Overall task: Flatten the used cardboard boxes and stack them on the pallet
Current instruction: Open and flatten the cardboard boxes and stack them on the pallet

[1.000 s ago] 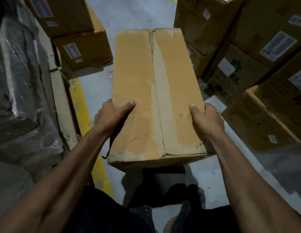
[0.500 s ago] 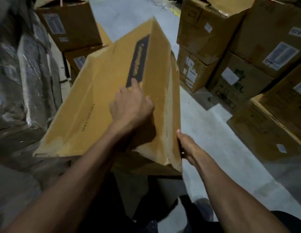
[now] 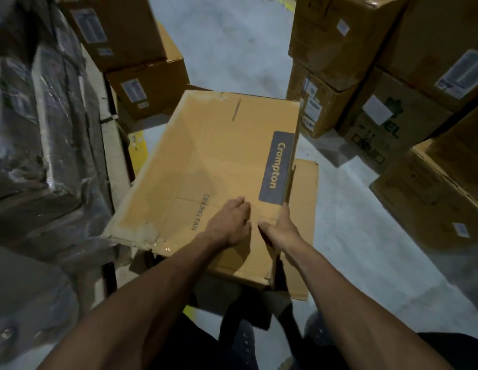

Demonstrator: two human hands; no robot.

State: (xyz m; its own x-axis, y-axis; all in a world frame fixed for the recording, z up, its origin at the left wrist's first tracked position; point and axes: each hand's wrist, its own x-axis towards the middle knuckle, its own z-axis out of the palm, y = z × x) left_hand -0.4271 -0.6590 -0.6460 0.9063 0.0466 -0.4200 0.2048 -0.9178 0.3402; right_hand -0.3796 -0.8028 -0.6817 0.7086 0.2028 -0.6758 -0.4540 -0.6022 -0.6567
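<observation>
A tan cardboard box [image 3: 205, 166] printed "Crompton" and "CEILING FAN" is held in front of me, its broad side facing up and tilted slightly. My left hand [image 3: 228, 222] lies palm down on that broad face near its right side. My right hand [image 3: 279, 228] grips the box's right edge, thumb on top and fingers wrapped over the edge. A loose flap [image 3: 303, 209] hangs out past the right side below my right hand. No pallet can be made out.
Stacked labelled cartons [image 3: 371, 65] line the right side and more cartons [image 3: 131, 49] stand at the back left. Plastic-wrapped goods [image 3: 40, 129] fill the left. A strip of grey concrete floor [image 3: 366, 249] runs between them, with a yellow line [image 3: 139, 153] on the left.
The box has been turned over from its taped face to its printed broad side. My left hand moved onto the top face and my right hand shifted to the right edge.
</observation>
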